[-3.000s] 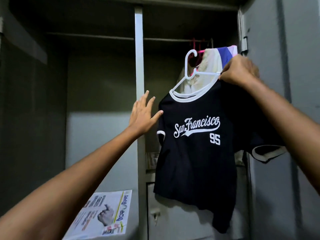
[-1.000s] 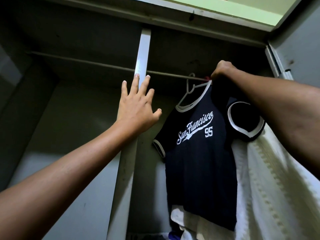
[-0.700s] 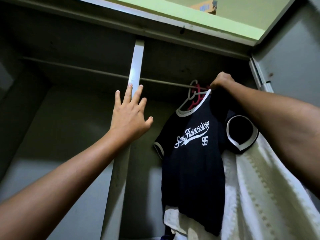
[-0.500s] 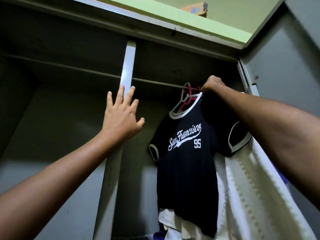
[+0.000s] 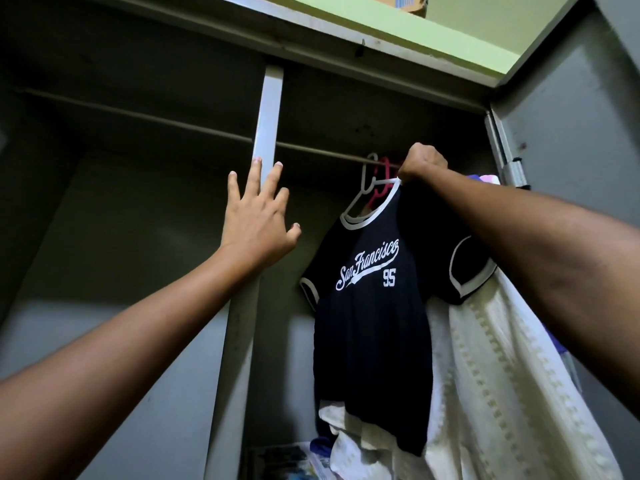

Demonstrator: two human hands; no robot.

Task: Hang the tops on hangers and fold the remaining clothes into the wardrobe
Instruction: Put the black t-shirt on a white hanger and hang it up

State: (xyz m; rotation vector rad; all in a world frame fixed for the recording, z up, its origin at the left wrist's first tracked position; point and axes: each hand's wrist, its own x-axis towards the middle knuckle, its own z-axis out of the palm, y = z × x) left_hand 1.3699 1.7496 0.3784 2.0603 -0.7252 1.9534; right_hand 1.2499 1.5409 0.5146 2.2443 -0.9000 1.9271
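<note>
Right grip holds "San Francisco 95" tee

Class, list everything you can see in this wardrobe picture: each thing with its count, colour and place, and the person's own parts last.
T-shirt: one, navy with white trim and white print, on the white hanger.
White hanger: one, its hook at the rail.
Pink hanger: one, just behind the white one.
Cream garment: one, right of the T-shirt.
Rail: one, dark, across the wardrobe top.
Divider post: one, grey, upright in the middle.
Wardrobe door: one, grey, open at right.
Cardboard box: one, brown, on top of the wardrobe.
Left hand: one, fingers spread, at the post.
Right hand: one, grips the T-shirt's collar by the rail.
</note>
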